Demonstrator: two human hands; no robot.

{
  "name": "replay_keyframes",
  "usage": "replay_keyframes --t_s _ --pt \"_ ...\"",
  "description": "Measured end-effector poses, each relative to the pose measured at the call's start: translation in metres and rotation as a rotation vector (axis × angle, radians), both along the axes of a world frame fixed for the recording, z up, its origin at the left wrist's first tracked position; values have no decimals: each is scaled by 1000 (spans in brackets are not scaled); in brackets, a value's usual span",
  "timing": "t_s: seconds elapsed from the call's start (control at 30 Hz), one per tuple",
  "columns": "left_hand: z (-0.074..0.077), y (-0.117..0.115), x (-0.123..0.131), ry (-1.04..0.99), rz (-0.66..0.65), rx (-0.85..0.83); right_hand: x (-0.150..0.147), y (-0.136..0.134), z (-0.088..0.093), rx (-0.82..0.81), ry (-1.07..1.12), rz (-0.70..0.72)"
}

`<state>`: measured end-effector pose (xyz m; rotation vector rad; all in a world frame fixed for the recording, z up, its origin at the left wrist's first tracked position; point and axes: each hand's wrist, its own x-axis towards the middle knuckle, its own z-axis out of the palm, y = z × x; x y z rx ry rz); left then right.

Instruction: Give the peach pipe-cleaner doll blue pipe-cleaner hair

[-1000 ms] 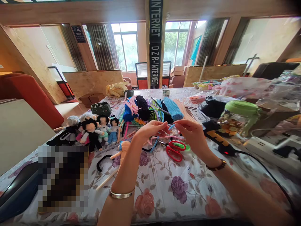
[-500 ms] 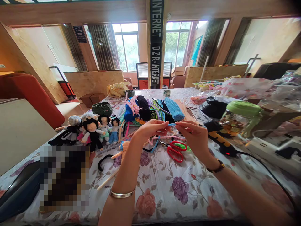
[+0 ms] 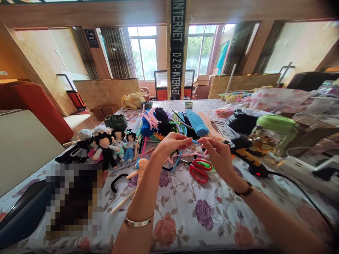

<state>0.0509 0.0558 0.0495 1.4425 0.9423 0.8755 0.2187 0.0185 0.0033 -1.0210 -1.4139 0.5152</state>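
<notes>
A short piece of blue pipe cleaner (image 3: 195,141) is stretched between my two hands above the table. My left hand (image 3: 173,143) pinches one end, and my right hand (image 3: 215,151) pinches the other. Below them lie red-handled scissors (image 3: 199,170) with a green object (image 3: 204,164) partly behind the handles. An unfinished doll (image 3: 140,168) with a peach body and some blue on its head lies beside my left forearm, which partly hides it. A curved black pipe cleaner (image 3: 116,182) and a thin pale stick (image 3: 122,201) are left of the forearm.
Several finished dolls (image 3: 104,146) sit at the left, near a dark green basket (image 3: 116,122). Bundles of pipe cleaners (image 3: 196,122) lie ahead. To the right are a black-and-yellow glue gun (image 3: 245,155) with its cord, a green-lidded jar (image 3: 277,123) and a white power strip (image 3: 299,169).
Both hands have dipped very slightly, and the blue piece between them now slants down to the right. The right fingers are curled more. The view has shifted a little.
</notes>
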Motion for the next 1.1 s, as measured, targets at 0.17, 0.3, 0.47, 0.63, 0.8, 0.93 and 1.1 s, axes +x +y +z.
replay_keyframes --t_s 0.17,0.3,0.47,0.63,0.8,0.93,1.1 --pt "1 -2 2 39 7 44 1 2 -1 -55 -86 52" --pt "2 -3 3 24 20 47 1 5 -3 -106 -148 81" --pt "2 -2 5 49 39 73 1 6 -5 -129 -198 87" --pt "3 -1 7 67 43 135 -2 4 -6 -111 -158 87" --pt "4 -2 7 59 35 106 -4 3 -6 -93 -140 81" --pt "1 0 6 100 68 175 -4 3 -5 -101 -128 68" --pt "-4 6 6 143 104 271 -2 3 -5 -108 -128 26"
